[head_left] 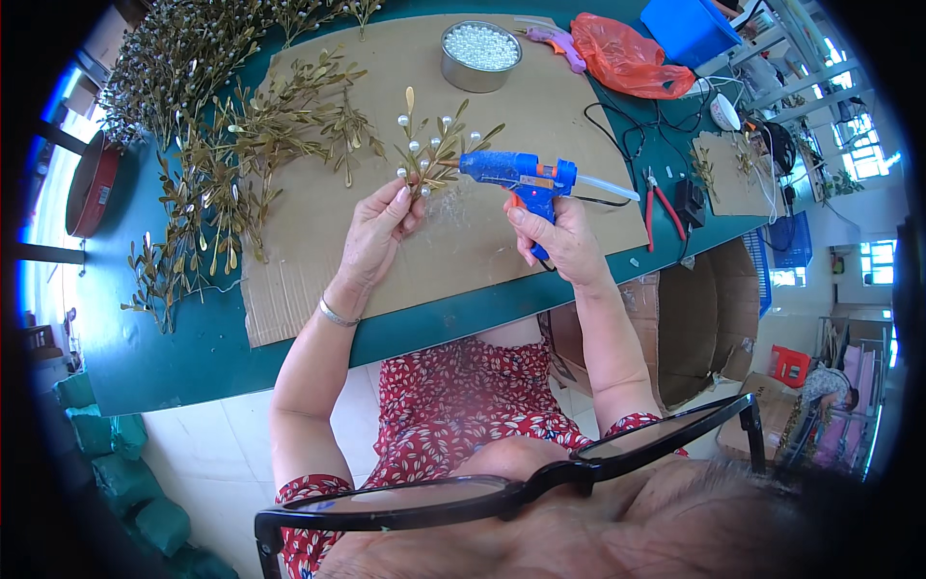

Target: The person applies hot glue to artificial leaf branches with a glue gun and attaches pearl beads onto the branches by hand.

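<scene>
My left hand (381, 232) pinches a gold artificial sprig (436, 145) dotted with white pearl beads, its leaves fanning upward. In my right hand (559, 234) is a blue hot glue gun (516, 172), gripped by its handle with a finger at the orange trigger. The gun's nozzle points left and meets or nearly meets the sprig; I cannot tell which. A clear glue stick (608, 187) sticks out of the gun's back end. Beyond both hands stands a round tin (463, 73) full of white pearl beads (485, 45).
A cardboard sheet (386, 289) covers much of the green table (203, 362). Gold sprigs (227, 183) pile up at left. Far right lie a pink glue gun (557, 45), a red plastic bag (627, 58), a blue bin (690, 34), red-handled pliers (666, 212) and cords. Another person (830, 388) bends over at lower right.
</scene>
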A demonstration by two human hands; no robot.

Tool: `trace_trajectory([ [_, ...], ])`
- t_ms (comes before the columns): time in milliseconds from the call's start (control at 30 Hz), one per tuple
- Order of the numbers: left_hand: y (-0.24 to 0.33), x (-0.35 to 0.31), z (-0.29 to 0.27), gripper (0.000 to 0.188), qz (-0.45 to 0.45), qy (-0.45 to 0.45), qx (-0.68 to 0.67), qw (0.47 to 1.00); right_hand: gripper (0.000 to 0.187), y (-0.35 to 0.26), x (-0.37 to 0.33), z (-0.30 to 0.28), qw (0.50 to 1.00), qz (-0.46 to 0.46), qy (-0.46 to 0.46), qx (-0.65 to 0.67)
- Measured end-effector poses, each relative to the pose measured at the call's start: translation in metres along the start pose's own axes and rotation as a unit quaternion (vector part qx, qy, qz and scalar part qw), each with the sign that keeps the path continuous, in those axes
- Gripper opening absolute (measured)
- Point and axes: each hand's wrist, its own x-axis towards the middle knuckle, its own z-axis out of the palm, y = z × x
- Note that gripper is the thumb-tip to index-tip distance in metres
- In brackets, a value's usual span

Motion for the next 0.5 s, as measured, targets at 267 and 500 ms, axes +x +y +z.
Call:
trace_trajectory([
  [267,-0.0004,0.0011,-0.001,0.027,0.001,-0.001,-0.001,1.0,0.022,-0.0029,0.0005,-0.0007,1.0,0.003,-0.009,0.002],
  [500,0.0,0.0006,0.0,0.027,0.003,-0.002,0.002,1.0,0.022,0.0009,-0.0002,-0.0028,1.0,0.008,-0.012,0.001],
])
